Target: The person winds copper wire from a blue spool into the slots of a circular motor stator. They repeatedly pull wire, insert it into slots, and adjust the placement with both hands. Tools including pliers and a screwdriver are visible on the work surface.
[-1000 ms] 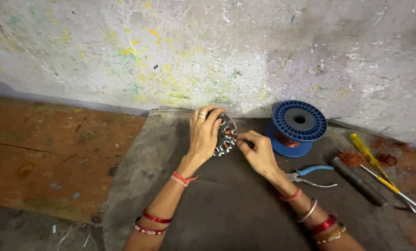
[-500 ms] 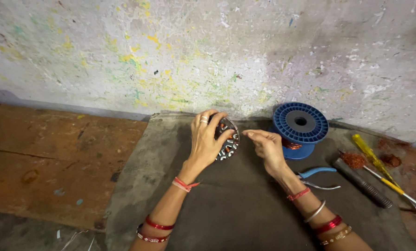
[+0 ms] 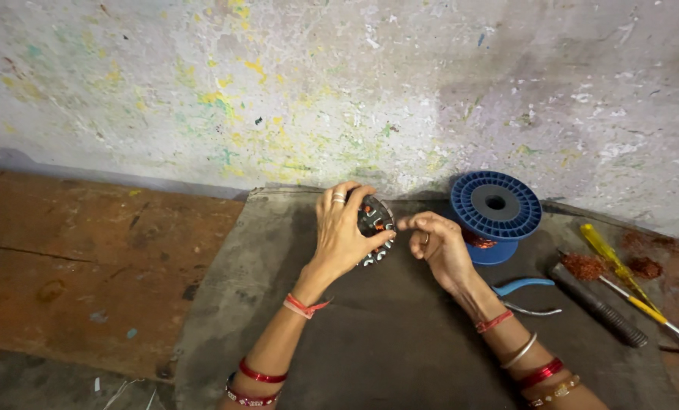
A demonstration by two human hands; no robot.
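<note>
I see the motor stator (image 3: pixel 375 225) at centre, on a grey mat (image 3: pixel 400 342), gripped by my left hand (image 3: pixel 343 231). At its 3 o'clock my right hand (image 3: pixel 439 244) pinches something too thin to see. Further at 3 o'clock: blue wire spool (image 3: pixel 496 212), pliers (image 3: pixel 525 292), screwdrivers (image 3: pixel 620 273).

Both arms are bare, with no sleeves. The left hand (image 3: pixel 343 231) has a ring on one finger and a thin red string tied at the wrist. Further up that arm sit two red bangles. The right hand (image 3: pixel 439 247) also wears a ring, a red wrist string, a silver bangle and red and gold bangles.
</note>
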